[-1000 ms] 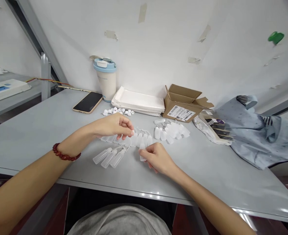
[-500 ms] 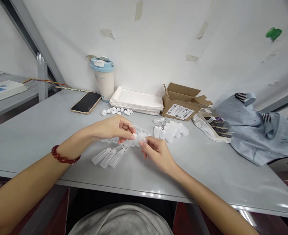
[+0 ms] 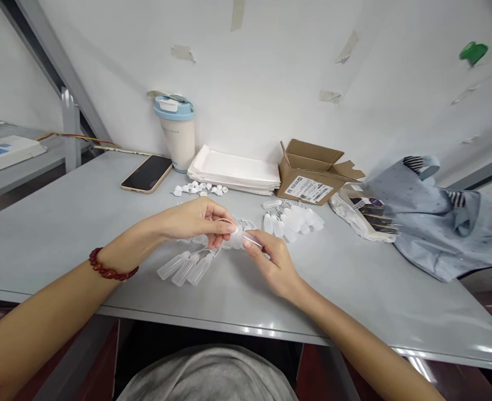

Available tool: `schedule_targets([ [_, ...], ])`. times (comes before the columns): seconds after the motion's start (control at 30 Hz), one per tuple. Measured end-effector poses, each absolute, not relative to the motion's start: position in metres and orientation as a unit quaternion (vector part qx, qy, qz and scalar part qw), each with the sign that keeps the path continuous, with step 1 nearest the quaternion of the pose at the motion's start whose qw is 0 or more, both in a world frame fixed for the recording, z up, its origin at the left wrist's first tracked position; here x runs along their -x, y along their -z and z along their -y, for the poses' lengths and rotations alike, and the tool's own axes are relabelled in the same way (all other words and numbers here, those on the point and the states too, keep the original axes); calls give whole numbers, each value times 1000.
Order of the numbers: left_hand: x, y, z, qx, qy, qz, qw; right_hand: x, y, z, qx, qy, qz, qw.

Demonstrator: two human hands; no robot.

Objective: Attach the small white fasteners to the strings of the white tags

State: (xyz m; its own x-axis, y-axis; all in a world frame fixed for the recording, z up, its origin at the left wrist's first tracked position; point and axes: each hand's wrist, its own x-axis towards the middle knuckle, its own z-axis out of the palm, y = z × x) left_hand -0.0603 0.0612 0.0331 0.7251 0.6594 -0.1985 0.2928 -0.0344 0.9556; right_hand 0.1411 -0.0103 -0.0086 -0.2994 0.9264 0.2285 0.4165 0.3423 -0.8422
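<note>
My right hand is closed around a small translucent plastic bottle, held sideways above the table with its neck towards the left. The fingers of my left hand pinch a small white cap at the bottle's neck; how far it sits on is too small to tell. A thin, pale loop shows by the left fingertips. Under and behind my hands lie similar clear bottles, partly hidden. Several more clear bottles lie in front of my left hand.
More translucent bottles form a pile at the right, before an open cardboard box. Small white caps lie ahead of white envelopes. A phone and lidded cup stand left; blue cloth lies right.
My hands have shifted slightly to the right, and the bottle in my right hand now shows more clearly. The left fingers have come up against its neck end.
</note>
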Motion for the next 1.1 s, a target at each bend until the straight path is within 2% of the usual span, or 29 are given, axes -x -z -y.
schedule_targets([
  [0.13, 56, -31, -59, -699, -194, -327, 605, -141, 9, 10, 466, -411, 672, 402],
  [0.33, 49, -25, -53, -716, -264, -327, 558, -142, 4, 4, 419, -656, 485, 400],
  [0.43, 47, -23, -52, -705, -291, -328, 557, -143, 1, 1, 406, -694, 444, 396],
  [0.57, 47, -25, -54, -702, -282, -346, 555, -144, 3, 1, 404, -665, 478, 407],
  [0.9, 49, -28, -57, -726, -192, -362, 552, -142, 7, 7, 467, -355, 703, 402],
  [1.0, 50, -29, -55, -741, -173, -352, 545, -142, 8, 8, 468, -351, 706, 399],
  [1.1, 51, -29, -52, -750, -182, -354, 529, -143, 8, 6, 469, -423, 662, 404],
])
